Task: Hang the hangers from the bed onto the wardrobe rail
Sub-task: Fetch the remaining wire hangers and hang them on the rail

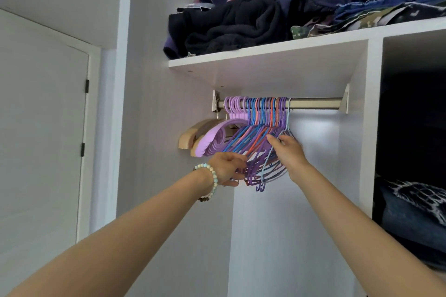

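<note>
A steel wardrobe rail [316, 103] runs under a white shelf. Several thin hangers [255, 138] in purple, blue and orange hang bunched on its left half, with thick lilac hangers [217, 138] and beige wooden hangers [190, 135] further left. The rightmost one is a pale blue hanger [287, 118], its hook over the rail. My left hand [228, 167], with a bead bracelet on the wrist, grips the lower ends of the bunch. My right hand [289, 149] pinches the pale blue hanger at its shoulder. The bed is out of view.
Dark folded clothes [241, 24] are piled on the shelf [265, 55] above the rail. A white partition [372, 128] bounds the bay on the right, with more folded clothes [415, 214] beyond it. A closed white door [43, 128] stands at left. The rail's right half is bare.
</note>
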